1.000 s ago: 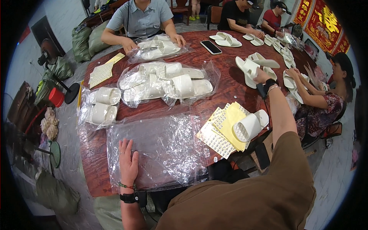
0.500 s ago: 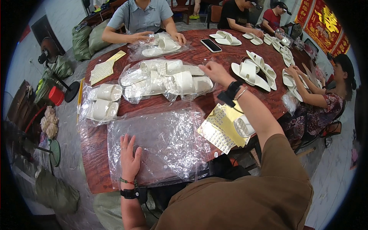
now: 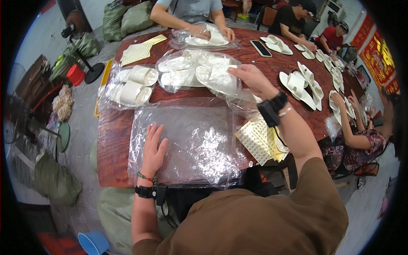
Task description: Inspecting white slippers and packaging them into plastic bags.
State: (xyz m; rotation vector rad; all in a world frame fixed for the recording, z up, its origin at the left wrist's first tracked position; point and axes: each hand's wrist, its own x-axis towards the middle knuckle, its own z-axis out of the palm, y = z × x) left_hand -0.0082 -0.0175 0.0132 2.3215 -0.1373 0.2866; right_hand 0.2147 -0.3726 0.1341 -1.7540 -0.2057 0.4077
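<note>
My left hand (image 3: 152, 151) lies flat, fingers extended, on a stack of clear plastic bags (image 3: 182, 131) at the table's near side. Farther off, my right hand (image 3: 255, 81) pinches the right end of a bagged pair of white slide sandals (image 3: 219, 76). The bag's loose plastic hangs below that hand. Left of it is another bagged pair of slides (image 3: 176, 72), touching or partly overlapped by the held one. One more bagged pair (image 3: 134, 87) rests near the table's left edge. Yellow sticker sheets (image 3: 257, 138) lie beside the bag stack, partly under my right forearm.
Across the dark red wooden table (image 3: 112, 170), a person's hands (image 3: 204, 32) handle another bagged pair. A phone (image 3: 260, 48) and unbagged white slides (image 3: 301, 87) lie to the right. Other people work at the right side. A blue bucket (image 3: 93, 243) stands on the floor.
My right hand has closed on the bagged slides and tilted them up, with plastic trailing from them. My left hand stays on the bag stack. The whole view has shifted.
</note>
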